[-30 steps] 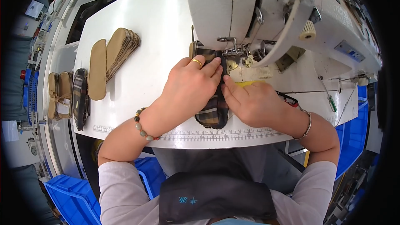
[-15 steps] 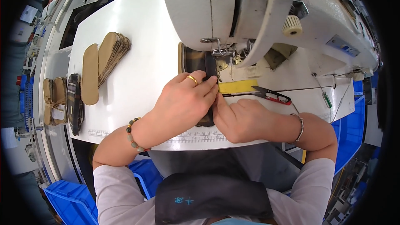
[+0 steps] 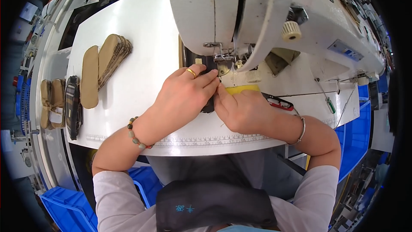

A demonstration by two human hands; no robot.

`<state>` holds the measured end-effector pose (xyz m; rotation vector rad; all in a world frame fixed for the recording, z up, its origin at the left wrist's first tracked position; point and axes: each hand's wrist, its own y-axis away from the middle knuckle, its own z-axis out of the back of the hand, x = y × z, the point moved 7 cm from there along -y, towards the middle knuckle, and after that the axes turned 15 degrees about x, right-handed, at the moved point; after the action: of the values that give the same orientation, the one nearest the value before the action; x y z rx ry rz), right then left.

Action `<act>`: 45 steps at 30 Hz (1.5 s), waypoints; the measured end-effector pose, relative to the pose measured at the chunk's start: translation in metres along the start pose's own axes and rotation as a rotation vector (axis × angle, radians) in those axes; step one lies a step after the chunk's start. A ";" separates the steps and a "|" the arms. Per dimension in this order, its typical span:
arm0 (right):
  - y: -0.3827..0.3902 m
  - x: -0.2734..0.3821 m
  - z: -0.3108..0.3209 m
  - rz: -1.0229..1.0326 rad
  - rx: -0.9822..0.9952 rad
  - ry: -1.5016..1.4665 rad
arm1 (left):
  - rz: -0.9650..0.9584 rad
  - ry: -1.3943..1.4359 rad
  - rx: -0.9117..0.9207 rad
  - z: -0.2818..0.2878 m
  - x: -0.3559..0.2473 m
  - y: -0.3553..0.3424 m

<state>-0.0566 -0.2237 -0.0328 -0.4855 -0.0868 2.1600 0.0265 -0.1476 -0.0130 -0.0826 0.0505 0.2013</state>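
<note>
A dark fabric piece point(image 3: 209, 105) with a zipper-like strip along its left side lies under the head of the white sewing machine point(image 3: 262, 13). My left hand point(image 3: 185, 89), with a gold ring, presses its closed fingers on the piece just in front of the presser foot point(image 3: 224, 65). Beside it, my right hand point(image 3: 243, 108) pinches the piece's right edge, its fingertips close to the left hand's. What lies between those fingertips is mostly hidden. Behind the right hand a yellow strip point(image 3: 241, 89) sits on the table, and thread snips point(image 3: 281, 102) with red handles are partly covered.
Tan oblong pieces point(image 3: 90, 77) are stacked on the left of the white table point(image 3: 141, 60), near a dark striped pouch point(image 3: 74, 107) and tied bundles point(image 3: 53, 103). A green-handled screwdriver point(image 3: 330, 105) and olive fabric point(image 3: 281, 60) lie right. Blue bins point(image 3: 71, 206) stand below.
The dark piece has slid away from me under the machine head, and both hands have followed it forward. My right hand now covers more of the snips and yellow strip.
</note>
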 end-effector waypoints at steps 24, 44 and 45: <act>-0.003 -0.013 0.001 -0.091 0.051 -0.254 | 0.674 0.877 -0.108 -0.021 0.124 0.054; 0.075 0.050 0.009 -0.808 -0.533 -1.892 | 0.239 1.643 -0.193 -0.028 -0.055 0.099; 0.080 0.049 0.010 -0.812 -0.531 -1.892 | 0.229 1.608 -0.164 -0.027 -0.058 0.098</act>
<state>-0.1475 -0.2311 -0.0575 1.2363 -1.5417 1.0431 -0.0514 -0.0658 -0.0442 -0.3876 1.6530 0.3242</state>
